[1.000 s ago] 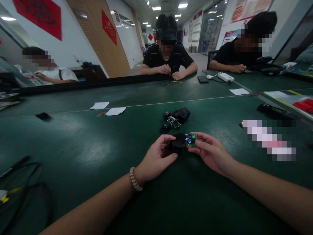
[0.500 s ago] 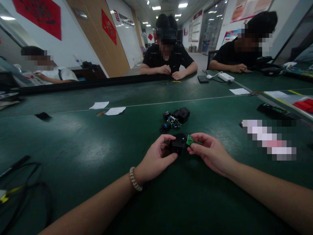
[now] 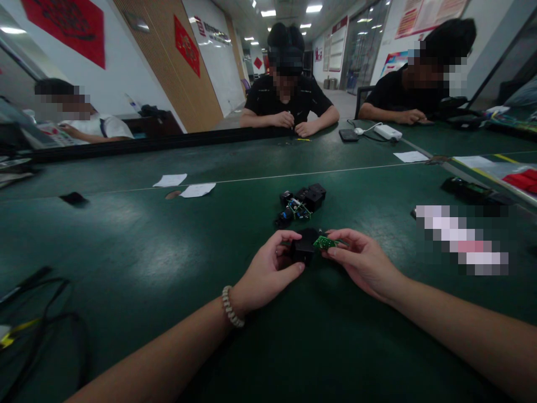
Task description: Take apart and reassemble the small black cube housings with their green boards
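My left hand [image 3: 271,263] is closed round a black plastic housing [image 3: 304,246], thumb at its near side and fingers at its far side. Between the thumb and fingers of my right hand [image 3: 361,257] is a small green circuit board [image 3: 324,242]. The board lies close against the right side of the housing; whether they touch I cannot tell. Just beyond my hands, a pile of black housings [image 3: 315,196] and green boards with blue parts [image 3: 298,209] rests on the green table [image 3: 168,313].
Black cables [image 3: 46,308] lie at the left. Two paper slips [image 3: 198,191] are left of the pile. A blurred-out pale object [image 3: 461,240] lies at the right. Across the table a person [image 3: 289,101] works with their hands; others sit on both sides.
The green board has turned in my right fingers, now lying flatter, and has shifted slightly left over the housing's edge. My left hand and the housing hold nearly still.
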Demonstrator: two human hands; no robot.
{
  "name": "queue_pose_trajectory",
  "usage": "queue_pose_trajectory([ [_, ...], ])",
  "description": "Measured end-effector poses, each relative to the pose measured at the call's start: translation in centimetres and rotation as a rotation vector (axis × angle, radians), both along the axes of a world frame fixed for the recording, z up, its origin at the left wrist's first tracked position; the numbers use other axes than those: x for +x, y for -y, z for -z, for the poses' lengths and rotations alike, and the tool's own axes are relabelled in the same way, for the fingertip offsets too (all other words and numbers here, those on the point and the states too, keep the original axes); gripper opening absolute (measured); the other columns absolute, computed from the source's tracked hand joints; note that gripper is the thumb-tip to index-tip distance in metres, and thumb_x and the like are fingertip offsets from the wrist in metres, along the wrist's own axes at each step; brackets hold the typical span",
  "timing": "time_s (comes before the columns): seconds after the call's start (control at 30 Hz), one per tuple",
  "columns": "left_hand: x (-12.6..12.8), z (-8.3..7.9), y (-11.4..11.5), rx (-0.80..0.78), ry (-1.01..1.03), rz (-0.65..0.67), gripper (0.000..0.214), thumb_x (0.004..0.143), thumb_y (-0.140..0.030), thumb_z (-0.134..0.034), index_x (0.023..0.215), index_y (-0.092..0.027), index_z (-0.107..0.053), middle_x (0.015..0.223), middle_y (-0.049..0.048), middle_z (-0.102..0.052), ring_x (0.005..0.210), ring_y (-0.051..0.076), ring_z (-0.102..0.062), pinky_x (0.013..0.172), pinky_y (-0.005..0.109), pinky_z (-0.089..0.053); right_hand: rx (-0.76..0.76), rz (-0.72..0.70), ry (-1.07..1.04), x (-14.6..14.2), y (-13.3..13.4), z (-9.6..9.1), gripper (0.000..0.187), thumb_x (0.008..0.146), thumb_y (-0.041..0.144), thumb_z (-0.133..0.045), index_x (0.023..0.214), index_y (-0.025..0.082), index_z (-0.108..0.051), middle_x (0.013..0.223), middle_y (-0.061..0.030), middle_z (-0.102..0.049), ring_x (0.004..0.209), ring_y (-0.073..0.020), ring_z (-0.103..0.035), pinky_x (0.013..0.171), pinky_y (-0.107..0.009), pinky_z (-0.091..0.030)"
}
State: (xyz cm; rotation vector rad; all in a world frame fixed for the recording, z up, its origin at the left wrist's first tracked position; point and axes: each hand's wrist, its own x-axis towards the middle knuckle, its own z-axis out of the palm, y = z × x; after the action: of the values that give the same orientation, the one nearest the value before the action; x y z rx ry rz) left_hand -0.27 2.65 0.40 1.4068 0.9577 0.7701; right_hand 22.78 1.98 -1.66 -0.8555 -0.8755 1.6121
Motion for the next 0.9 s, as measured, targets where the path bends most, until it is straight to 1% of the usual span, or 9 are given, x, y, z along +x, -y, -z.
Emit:
queue_pose_trajectory([
  [0.13,-0.03,-0.03,-0.02,0.021,-0.001,0.006,0.048,0.083,-0.019,-0.075,0.126,-0.023,-0.055,0.121,0.0086,-0.066,0.113,0.027,-0.066,0.101,0.048,-0.053,0.001,0.01,0.003,-0.04,0.05,-0.08,0.023,0.067,0.014,-0.093,0.083,0.025,-0.081,0.115,-0.0018,-0.074,0.096,-0.0149,-0.07,0.1,-0.037,-0.054],
  [0.27,-0.02,-0.13,0.02,0.019,-0.009,0.01,0.047,0.084,-0.019,-0.074,0.127,-0.023,-0.054,0.119,0.0082,-0.066,0.111,0.027,-0.067,0.099,0.048,-0.054,-0.014,0.017,0.014,-0.04,0.14,-0.29,0.022,0.065,0.017,-0.095,0.081,0.025,-0.083,0.112,-0.0027,-0.075,0.098,-0.0161,-0.07,0.102,-0.039,-0.052],
  [0.4,0.04,-0.22,0.07,0.017,-0.004,0.006,0.046,0.084,-0.018,-0.074,0.125,-0.023,-0.055,0.118,0.0078,-0.065,0.111,0.026,-0.067,0.099,0.047,-0.054,-0.003,0.03,0.025,-0.09,0.24,-0.38,0.018,0.065,0.018,-0.094,0.077,0.023,-0.082,0.116,-0.0044,-0.073,0.107,-0.0201,-0.068,0.107,-0.041,-0.048],
  [0.47,0.05,-0.23,0.07,0.014,-0.003,0.004,0.046,0.083,-0.018,-0.075,0.124,-0.023,-0.055,0.118,0.0079,-0.065,0.112,0.027,-0.066,0.1,0.048,-0.053,-0.001,0.031,0.028,-0.17,0.25,-0.37,0.017,0.065,0.018,-0.094,0.075,0.022,-0.081,0.115,-0.0043,-0.073,0.109,-0.0206,-0.067,0.108,-0.041,-0.047],
  [0.53,0.05,-0.22,0.03,0.004,-0.004,0.006,0.047,0.083,-0.018,-0.075,0.125,-0.023,-0.054,0.118,0.008,-0.065,0.112,0.027,-0.066,0.099,0.048,-0.053,-0.008,0.034,0.023,-0.27,0.22,-0.34,0.018,0.064,0.017,-0.094,0.073,0.022,-0.079,0.112,-0.0034,-0.074,0.106,-0.0195,-0.067,0.105,-0.039,-0.048],
  [0.63,0.07,-0.14,-0.06,-0.003,-0.005,0.006,0.049,0.082,-0.018,-0.075,0.126,-0.022,-0.054,0.119,0.0083,-0.065,0.112,0.027,-0.066,0.1,0.049,-0.053,-0.022,0.044,0.0,-0.35,0.12,-0.3,0.027,0.061,0.012,-0.094,0.074,0.022,-0.073,0.106,-0.0012,-0.075,0.101,-0.0175,-0.067,0.098,-0.036,-0.05],
  [0.7,0.1,-0.05,-0.1,0.004,0.005,0.003,0.049,0.081,-0.018,-0.075,0.126,-0.022,-0.054,0.119,0.008,-0.065,0.111,0.026,-0.066,0.1,0.049,-0.053,-0.017,0.052,-0.006,-0.36,0.08,-0.28,0.033,0.059,0.009,-0.094,0.079,0.023,-0.072,0.103,0.0,-0.075,0.097,-0.0164,-0.067,0.094,-0.034,-0.051],
  [0.83,0.15,0.12,-0.09,0.017,0.017,-0.001,0.048,0.081,-0.018,-0.075,0.124,-0.022,-0.054,0.116,0.0072,-0.065,0.11,0.025,-0.067,0.1,0.048,-0.053,-0.015,0.039,0.041,-0.28,0.07,-0.24,0.041,0.06,0.008,-0.092,0.093,0.024,-0.074,0.099,0.0005,-0.074,0.093,-0.0158,-0.066,0.089,-0.033,-0.052],
  [0.9,0.16,0.16,-0.06,0.014,0.017,0.001,0.048,0.081,-0.018,-0.075,0.124,-0.022,-0.054,0.116,0.0072,-0.065,0.109,0.025,-0.067,0.099,0.048,-0.053,-0.029,0.034,0.053,-0.25,0.06,-0.24,0.042,0.059,0.007,-0.091,0.095,0.024,-0.076,0.097,0.0006,-0.074,0.092,-0.0158,-0.066,0.088,-0.032,-0.052],
])
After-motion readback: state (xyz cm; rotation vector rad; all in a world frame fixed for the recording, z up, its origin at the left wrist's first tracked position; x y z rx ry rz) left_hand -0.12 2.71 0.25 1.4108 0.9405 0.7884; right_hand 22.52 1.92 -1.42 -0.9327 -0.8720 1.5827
